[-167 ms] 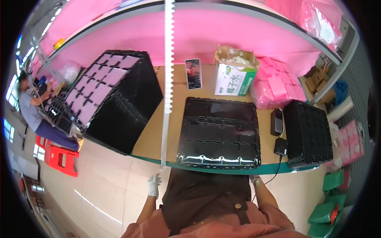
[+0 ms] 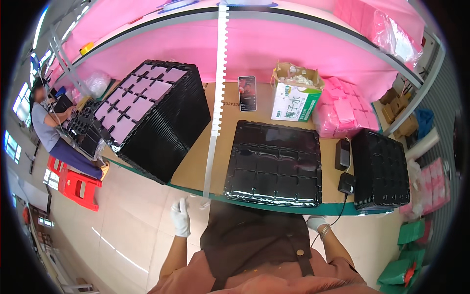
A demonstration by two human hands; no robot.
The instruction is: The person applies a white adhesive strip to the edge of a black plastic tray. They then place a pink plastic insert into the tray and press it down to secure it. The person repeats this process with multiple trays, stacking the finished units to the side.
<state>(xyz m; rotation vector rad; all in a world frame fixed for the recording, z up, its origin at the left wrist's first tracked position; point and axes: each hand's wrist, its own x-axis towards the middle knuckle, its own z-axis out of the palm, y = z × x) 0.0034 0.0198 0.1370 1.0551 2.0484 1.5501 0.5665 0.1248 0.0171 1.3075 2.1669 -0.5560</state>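
From my distant place, I watch the left hand (image 2: 180, 219) in its white glove; it is released, with fingers loosely extended, in the air near the front edge of the desk (image 2: 338, 209). The right hand (image 2: 317, 223), also gloved, is partly hidden at this edge, so I cannot tell if it is clenched or not. The black tray (image 2: 274, 164) lies on the desk between a tall black stack (image 2: 171, 130) with lilac pieces on top and another black stack (image 2: 382, 171) at right.
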